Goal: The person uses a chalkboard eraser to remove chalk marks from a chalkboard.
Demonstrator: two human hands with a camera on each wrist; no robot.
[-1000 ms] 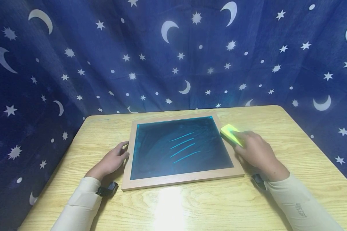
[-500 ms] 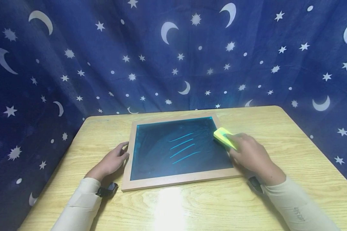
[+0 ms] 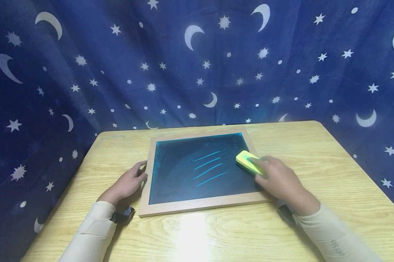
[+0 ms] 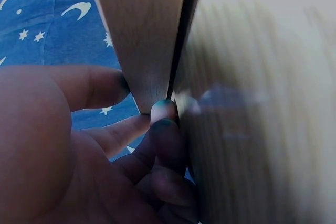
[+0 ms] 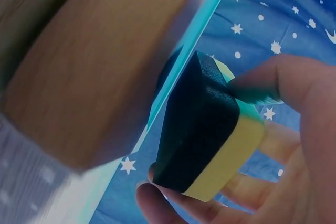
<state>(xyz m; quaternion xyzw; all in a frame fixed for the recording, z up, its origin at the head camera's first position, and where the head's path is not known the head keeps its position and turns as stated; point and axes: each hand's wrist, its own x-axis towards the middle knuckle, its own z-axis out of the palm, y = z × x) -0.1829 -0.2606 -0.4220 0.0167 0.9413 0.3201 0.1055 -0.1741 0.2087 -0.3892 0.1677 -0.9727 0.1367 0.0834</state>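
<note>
A wood-framed chalkboard (image 3: 180, 167) lies on the table with several slanted blue strokes (image 3: 208, 169) drawn on its dark surface. My right hand (image 3: 278, 178) grips a yellow chalkboard eraser (image 3: 249, 162) over the board's right part. In the right wrist view, the eraser's black felt (image 5: 197, 124) faces the board side, with the thumb on one long side and the fingers on the other. At the board's left side, my left hand (image 3: 128, 182) rests its thumb and fingertips against the wooden frame (image 4: 142, 35); its lower fingers are bent near the tabletop.
The light wood table (image 3: 197, 240) carries the board near its middle, and a bright glare lies in front of it. Behind and to the sides hangs a blue curtain (image 3: 170, 54) with moons and stars. A dark strap device (image 3: 123, 215) sits at the left wrist.
My right hand has moved the eraser leftward and toward me, from the right frame strip onto the dark surface. The left hand, board and blue strokes stay as they were.
</note>
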